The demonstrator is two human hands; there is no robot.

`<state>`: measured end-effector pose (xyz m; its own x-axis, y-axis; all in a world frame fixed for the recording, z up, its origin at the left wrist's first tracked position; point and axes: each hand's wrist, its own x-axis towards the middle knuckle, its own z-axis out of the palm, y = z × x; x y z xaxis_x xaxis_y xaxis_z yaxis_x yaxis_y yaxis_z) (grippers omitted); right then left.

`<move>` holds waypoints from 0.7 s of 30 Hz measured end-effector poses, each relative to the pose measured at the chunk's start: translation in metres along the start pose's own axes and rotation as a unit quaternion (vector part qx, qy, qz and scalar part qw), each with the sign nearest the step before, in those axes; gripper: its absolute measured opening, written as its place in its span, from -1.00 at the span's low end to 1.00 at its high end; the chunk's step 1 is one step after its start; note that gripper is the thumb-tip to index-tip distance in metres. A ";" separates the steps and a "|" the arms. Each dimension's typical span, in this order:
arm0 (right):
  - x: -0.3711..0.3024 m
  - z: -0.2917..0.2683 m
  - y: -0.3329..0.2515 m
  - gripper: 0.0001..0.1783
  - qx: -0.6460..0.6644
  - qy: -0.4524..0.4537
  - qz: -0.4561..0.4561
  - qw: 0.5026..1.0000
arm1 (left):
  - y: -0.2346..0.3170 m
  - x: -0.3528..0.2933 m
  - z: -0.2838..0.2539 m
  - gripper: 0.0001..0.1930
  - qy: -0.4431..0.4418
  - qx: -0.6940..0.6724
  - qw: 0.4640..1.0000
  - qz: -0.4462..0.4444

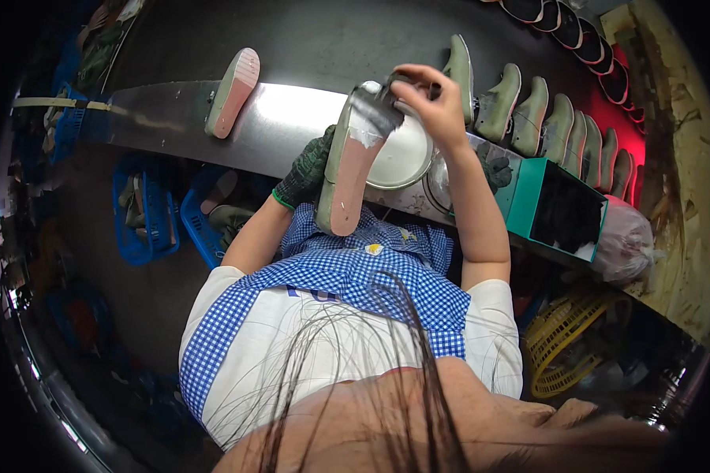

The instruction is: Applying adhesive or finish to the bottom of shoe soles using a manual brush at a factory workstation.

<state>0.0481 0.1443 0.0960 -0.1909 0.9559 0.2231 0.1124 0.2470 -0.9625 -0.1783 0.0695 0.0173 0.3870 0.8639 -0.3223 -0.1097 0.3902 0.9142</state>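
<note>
A greenish shoe is tilted with its pink sole facing up, and white liquid coats the toe end of that sole. My left hand, in a dark knit glove with a green cuff, grips the shoe from its left side. Bare and closed, my right hand holds a dark brush whose bristles lie against the white-coated toe; motion blurs the brush a little. Beside the shoe stands a white bowl, partly hidden by the shoe and my right arm.
Another pink-soled shoe lies sole up on the metal strip. Several green shoes line the right, near a teal box and a plastic bag. Below are blue baskets and a yellow basket.
</note>
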 end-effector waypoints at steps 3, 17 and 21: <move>0.012 -0.011 0.026 -0.70 0.129 0.090 0.118 0.981 | 0.003 0.004 -0.002 -0.47 -0.016 0.138 0.990 0.015; -0.032 0.023 -0.001 -0.58 -0.027 0.184 -0.047 0.981 | -0.010 0.010 -0.004 -0.55 0.021 0.056 0.989 0.133; -0.062 0.028 -0.013 -0.51 -0.012 0.078 -0.092 0.993 | 0.006 0.019 0.004 -0.47 -0.017 -0.313 0.948 0.050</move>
<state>0.0316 0.0776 0.0905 -0.0576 0.9068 0.4176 0.1125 0.4215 -0.8998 -0.1679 0.0873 0.0171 0.3746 0.8997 -0.2240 -0.6657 0.4291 0.6105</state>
